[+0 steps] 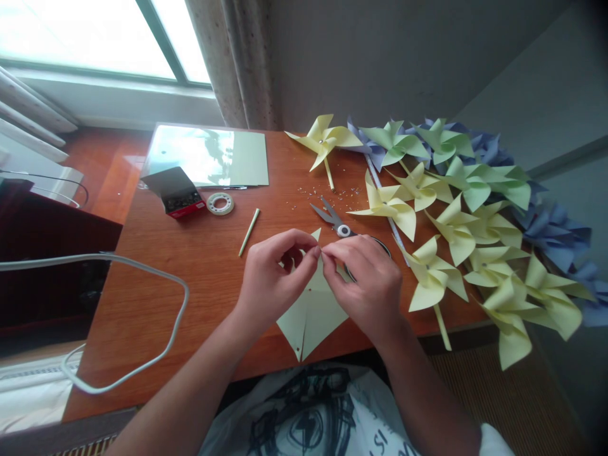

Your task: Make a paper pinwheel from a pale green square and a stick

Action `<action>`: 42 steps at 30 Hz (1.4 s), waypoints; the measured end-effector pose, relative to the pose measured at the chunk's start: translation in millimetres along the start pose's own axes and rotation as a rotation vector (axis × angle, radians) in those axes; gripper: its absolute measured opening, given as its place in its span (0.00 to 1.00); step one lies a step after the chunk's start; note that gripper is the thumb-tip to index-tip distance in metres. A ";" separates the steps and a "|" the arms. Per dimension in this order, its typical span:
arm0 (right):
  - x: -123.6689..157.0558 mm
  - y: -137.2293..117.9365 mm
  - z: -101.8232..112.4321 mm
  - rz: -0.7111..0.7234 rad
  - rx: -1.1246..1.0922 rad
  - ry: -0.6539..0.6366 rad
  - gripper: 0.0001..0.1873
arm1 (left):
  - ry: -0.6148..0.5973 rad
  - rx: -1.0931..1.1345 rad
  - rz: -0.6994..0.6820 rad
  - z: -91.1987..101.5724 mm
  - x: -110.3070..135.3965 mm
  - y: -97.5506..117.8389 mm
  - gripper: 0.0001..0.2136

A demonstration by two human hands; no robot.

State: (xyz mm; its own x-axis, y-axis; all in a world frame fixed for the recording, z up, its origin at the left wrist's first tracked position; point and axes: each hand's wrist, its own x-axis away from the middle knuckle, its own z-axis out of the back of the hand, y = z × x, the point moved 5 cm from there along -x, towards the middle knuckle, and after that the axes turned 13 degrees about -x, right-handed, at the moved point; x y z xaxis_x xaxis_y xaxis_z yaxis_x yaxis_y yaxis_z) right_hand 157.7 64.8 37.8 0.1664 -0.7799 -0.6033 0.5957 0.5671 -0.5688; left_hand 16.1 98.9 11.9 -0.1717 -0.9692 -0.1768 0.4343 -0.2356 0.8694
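Observation:
A pale yellow-green cut paper square lies at the near edge of the wooden table, its corners partly lifted. My left hand and my right hand meet above its middle, both pinching paper tips together with fingertips touching. Whether a pin is between the fingers I cannot tell. Grey scissors lie just beyond my right hand. A thin pale green stick lies to the left of my hands.
Several finished yellow, green and blue paper pinwheels crowd the table's right side. A small open box of pins, a tape roll and green paper sheets sit at the back left. A white cable loops over the left edge.

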 end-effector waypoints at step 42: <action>-1.9 -1.3 7.7 -0.205 -0.174 0.049 0.07 | 0.008 -0.069 -0.083 -0.6 0.2 7.0 0.04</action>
State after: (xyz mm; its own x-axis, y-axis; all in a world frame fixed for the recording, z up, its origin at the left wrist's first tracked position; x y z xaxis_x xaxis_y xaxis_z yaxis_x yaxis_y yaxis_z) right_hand 162.7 63.5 44.0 0.0152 -0.8719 -0.4894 0.4679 0.4388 -0.7671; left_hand 19.7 97.0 17.7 -0.2025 -0.9465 -0.2512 0.4791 -0.3195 0.8176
